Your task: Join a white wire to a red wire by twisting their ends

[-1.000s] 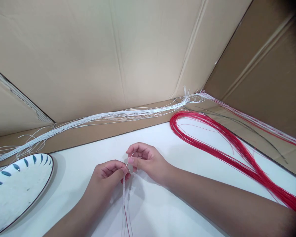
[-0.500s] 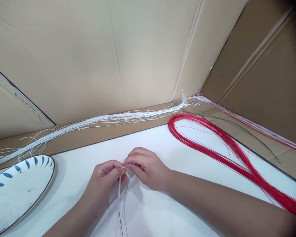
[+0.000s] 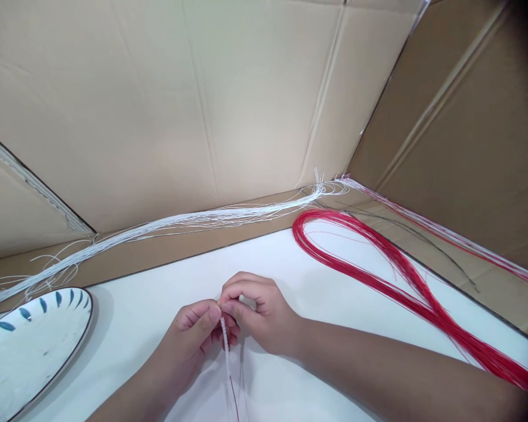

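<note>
My left hand (image 3: 193, 334) and my right hand (image 3: 257, 313) meet low in the middle over the white table (image 3: 149, 299). Both are closed in a pinch at the top of a thin strand of small white beads (image 3: 225, 340) that hangs down between them. Below the beads, a red thread (image 3: 234, 398) and a pale thread run toward the bottom edge. Thumbs and forefingers touch at the strand's upper end; what sits right at the fingertips is too small to make out.
A white plate with blue leaf marks (image 3: 22, 346) lies at the lower left. A looped bundle of red cords (image 3: 405, 281) stretches across the right. White cords (image 3: 167, 223) trail along the cardboard ledge behind, and cardboard walls (image 3: 229, 99) enclose the table.
My hands have drawn closer together and moved slightly lower in the view. The fine tip that stuck up between the fingers a second ago is now covered by the fingertips.
</note>
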The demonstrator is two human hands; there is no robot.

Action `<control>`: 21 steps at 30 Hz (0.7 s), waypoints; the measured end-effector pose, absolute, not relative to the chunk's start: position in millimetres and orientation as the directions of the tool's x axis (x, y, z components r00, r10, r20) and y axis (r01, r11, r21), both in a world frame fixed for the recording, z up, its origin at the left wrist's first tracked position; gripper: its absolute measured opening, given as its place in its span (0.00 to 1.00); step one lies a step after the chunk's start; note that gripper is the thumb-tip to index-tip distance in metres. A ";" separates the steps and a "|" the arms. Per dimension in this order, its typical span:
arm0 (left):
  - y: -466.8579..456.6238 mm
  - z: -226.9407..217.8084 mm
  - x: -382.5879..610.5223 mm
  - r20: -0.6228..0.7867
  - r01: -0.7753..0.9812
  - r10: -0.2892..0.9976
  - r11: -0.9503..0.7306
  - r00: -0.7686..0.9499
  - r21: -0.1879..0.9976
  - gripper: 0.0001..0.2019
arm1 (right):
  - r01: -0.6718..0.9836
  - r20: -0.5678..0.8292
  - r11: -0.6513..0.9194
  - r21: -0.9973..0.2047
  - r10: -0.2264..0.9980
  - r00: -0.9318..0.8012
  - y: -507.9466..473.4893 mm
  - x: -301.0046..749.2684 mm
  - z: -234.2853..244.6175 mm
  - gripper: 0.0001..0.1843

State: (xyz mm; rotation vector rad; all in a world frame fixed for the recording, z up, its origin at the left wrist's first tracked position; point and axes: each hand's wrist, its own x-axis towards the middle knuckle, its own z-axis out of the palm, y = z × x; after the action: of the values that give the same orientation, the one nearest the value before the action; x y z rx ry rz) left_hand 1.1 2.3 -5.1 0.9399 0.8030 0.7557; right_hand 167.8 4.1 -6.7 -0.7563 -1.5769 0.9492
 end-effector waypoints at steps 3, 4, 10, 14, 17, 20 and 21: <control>-3.0 -5.4 5.6 -0.244 -0.252 0.803 0.434 0.544 0.865 0.20 | 0.054 0.504 0.515 -0.855 0.852 -0.140 0.1 164.6 -6.8 0.08; -4.4 -5.4 6.5 -0.260 -0.263 0.784 0.469 0.564 0.843 0.20 | 0.104 0.547 0.559 -0.823 0.828 -0.123 0.1 163.6 -7.6 0.08; -10.8 -9.8 8.1 -0.355 -0.320 0.721 0.618 0.595 0.718 0.20 | 0.408 0.827 0.783 -0.470 0.552 -0.107 7.7 159.4 -12.2 0.08; -17.2 -14.0 11.4 -0.286 -0.382 0.691 0.642 0.664 0.665 0.20 | 0.479 0.900 0.827 -0.296 0.409 -0.149 7.5 160.3 -10.7 0.09; -21.5 -13.4 13.1 -0.251 -0.365 0.629 0.680 0.736 0.636 0.22 | 0.467 0.908 0.847 -0.254 0.375 -0.186 5.6 162.6 -9.9 0.08; -23.8 -9.5 13.0 -0.237 -0.324 0.573 0.704 0.784 0.632 0.24 | 0.452 0.903 0.857 -0.248 0.374 -0.212 4.2 164.2 -9.7 0.08; -24.2 -8.0 12.6 -0.233 -0.306 0.556 0.707 0.798 0.638 0.25 | 0.453 0.903 0.858 -0.244 0.371 -0.216 3.7 164.5 -9.3 0.08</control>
State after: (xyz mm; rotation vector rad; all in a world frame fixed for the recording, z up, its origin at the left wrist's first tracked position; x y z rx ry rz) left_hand 12.6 -24.2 -8.0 0.6186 0.4321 0.4958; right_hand 164.5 3.7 -9.3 -0.6211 -1.8307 -0.0847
